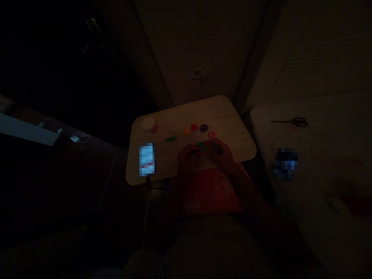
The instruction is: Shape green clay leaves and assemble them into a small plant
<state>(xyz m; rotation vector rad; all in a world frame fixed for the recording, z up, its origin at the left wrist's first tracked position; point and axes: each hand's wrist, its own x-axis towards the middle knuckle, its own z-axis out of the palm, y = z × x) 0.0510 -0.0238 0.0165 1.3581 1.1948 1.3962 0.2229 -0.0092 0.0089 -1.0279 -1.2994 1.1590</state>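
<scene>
In the dim light, both hands are together over the near edge of the small wooden table point(165, 155). My left hand point(188, 155) has its fingers closed on a small green piece point(201, 145) that looks like modelling clay. Close beside it, my right hand point(221, 153) is closed too, with something slim and dark at its fingertips that I cannot make out. Just beyond the hands lie a pink ring-like piece point(212, 134), a purple piece point(204, 127), a red round piece point(194, 127) and a yellow-orange piece point(186, 131). Farther left rests another green piece point(171, 138).
A lit phone point(147, 159) with a cable lies at the table's left. Behind it stands a pale cup point(149, 124). Scissors point(292, 122) and a blurred-out object point(285, 164) lie on the pale surface at right. A wall socket point(200, 71) holds a plug.
</scene>
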